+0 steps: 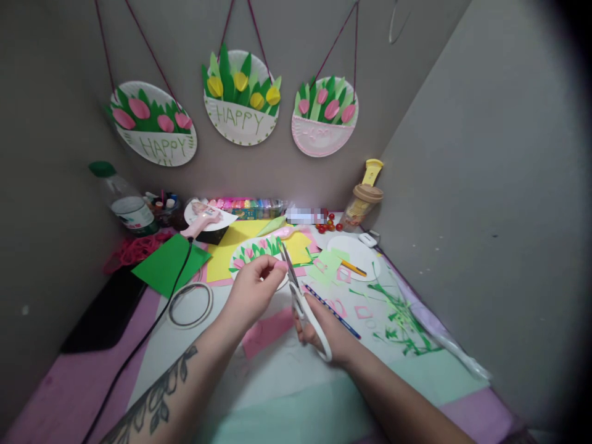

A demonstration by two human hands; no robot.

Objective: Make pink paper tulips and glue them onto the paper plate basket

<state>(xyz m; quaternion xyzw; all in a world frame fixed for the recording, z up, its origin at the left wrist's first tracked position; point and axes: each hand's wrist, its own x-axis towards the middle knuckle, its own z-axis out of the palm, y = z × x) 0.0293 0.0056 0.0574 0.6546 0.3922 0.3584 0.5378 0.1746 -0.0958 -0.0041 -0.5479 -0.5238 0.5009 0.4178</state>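
In the middle of the head view my left hand (256,283) pinches a small piece of pink paper (280,266) between thumb and fingertips. My right hand (326,330) is wrapped round the white handles of a pair of scissors (300,302). The blades point up and away, slightly apart, right beside the pink piece. Behind my left hand lies a paper plate with paper tulips (252,250), partly hidden by the hand. A larger strip of pink paper (266,333) rests on the table below my hands. A dark blue pencil (335,313) lies just past my right hand.
Green paper scraps (407,320) spread over the right side. A white paper plate (370,262) holds a yellow cutter (352,267). To the left are a tape roll (190,305), green paper (169,268), a black cable (155,324) and a bottle (132,213). Decorated plates (240,126) hang on the wall.
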